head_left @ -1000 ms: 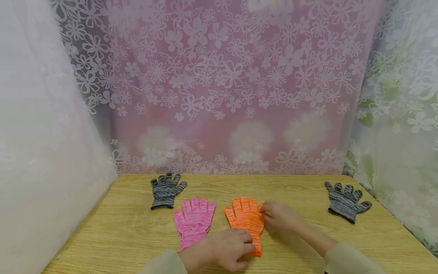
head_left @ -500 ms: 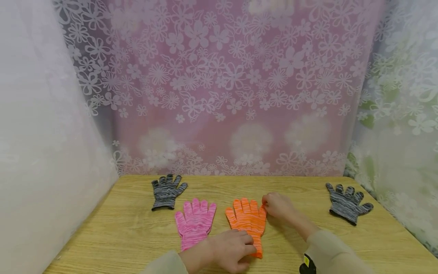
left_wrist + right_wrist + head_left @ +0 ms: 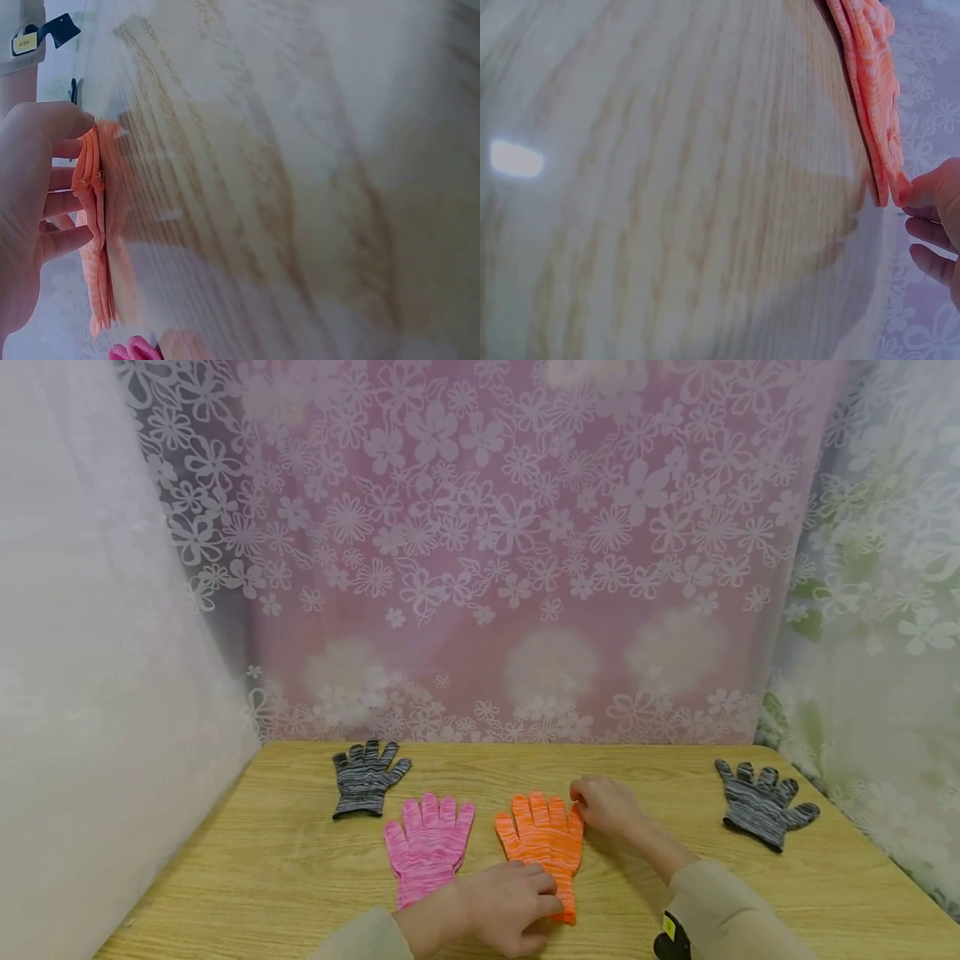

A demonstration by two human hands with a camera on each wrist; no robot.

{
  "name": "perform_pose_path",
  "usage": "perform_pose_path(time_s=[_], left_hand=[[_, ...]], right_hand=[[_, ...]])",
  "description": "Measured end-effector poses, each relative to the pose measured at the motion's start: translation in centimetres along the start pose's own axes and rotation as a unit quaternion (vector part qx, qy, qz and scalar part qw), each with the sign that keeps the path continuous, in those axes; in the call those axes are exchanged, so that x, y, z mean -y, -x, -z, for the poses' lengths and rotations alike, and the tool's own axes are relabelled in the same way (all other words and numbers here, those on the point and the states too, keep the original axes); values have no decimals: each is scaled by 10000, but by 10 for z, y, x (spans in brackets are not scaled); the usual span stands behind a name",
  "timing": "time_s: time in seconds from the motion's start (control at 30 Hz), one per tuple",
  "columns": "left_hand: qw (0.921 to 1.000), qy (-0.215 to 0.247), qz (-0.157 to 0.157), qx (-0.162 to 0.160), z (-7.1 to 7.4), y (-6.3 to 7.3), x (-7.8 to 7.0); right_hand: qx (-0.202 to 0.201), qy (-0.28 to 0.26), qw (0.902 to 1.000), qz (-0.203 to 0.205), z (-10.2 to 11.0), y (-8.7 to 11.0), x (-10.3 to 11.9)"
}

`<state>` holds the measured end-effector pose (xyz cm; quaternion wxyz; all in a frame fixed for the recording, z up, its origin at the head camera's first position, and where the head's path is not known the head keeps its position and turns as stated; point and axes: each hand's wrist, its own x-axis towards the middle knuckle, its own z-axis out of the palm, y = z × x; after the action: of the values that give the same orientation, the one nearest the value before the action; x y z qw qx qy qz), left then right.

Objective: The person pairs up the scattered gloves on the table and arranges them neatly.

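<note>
An orange knitted glove (image 3: 546, 843) lies flat on the table, its fingers pointing away from me; from the side it shows stacked layers. My left hand (image 3: 506, 906) rests across its cuff, and in the left wrist view the fingers (image 3: 67, 201) press lightly on the knit. At the glove's outer right finger, my right hand (image 3: 609, 806) pinches the tip. The right wrist view shows thumb and forefinger meeting at that orange tip (image 3: 902, 189). To the left lies a pink knitted glove (image 3: 429, 847), its cuff partly hidden by my left forearm.
A grey-black glove (image 3: 363, 781) lies at the back left of the wooden table (image 3: 247, 877), and another grey-black glove (image 3: 765, 806) at the right. Flowered curtains (image 3: 510, 552) enclose the back and both sides.
My right hand has moved slightly farther from me along the orange glove's outer finger, which now lies straighter. The right forearm has swung inward. My left hand stays on the cuff.
</note>
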<state>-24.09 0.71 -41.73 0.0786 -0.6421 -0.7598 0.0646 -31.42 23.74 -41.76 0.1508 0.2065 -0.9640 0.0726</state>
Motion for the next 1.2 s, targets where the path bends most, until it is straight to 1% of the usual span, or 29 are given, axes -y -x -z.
perform_pose_path(time_s=[0.13,0.2,0.4,0.5,0.6,0.67,0.77,0.9,1.03,1.1,1.2], left_hand=[[10000,-4,-18,7,0,0,0],[10000,1,-34,18,0,0,1],[9999,85,-65,88,0,0,1],[9996,189,-47,223,2,0,2],[9992,268,-29,310,3,0,3],[9992,272,-28,302,3,0,3],[9995,211,-42,218,4,1,3],[9998,118,-60,163,3,1,2],[9997,173,-71,186,2,0,3],[9996,205,-78,195,2,0,3],[9996,203,-79,189,2,0,3]], right_hand=[[-99,28,9996,250,-2,-1,-2],[-77,52,9994,331,-4,-1,-3],[20,74,9992,398,-7,1,-8],[-86,-38,9991,406,-7,2,-10],[-251,-171,9983,497,-5,4,-12],[-297,-211,9978,548,-2,5,-13],[-255,-225,9974,636,2,6,-14],[-103,-189,9959,876,3,7,-13],[-8,-176,9930,1164,2,9,-12],[-27,-217,9917,1271,1,10,-11],[-179,-165,9885,1490,-1,11,-12]])
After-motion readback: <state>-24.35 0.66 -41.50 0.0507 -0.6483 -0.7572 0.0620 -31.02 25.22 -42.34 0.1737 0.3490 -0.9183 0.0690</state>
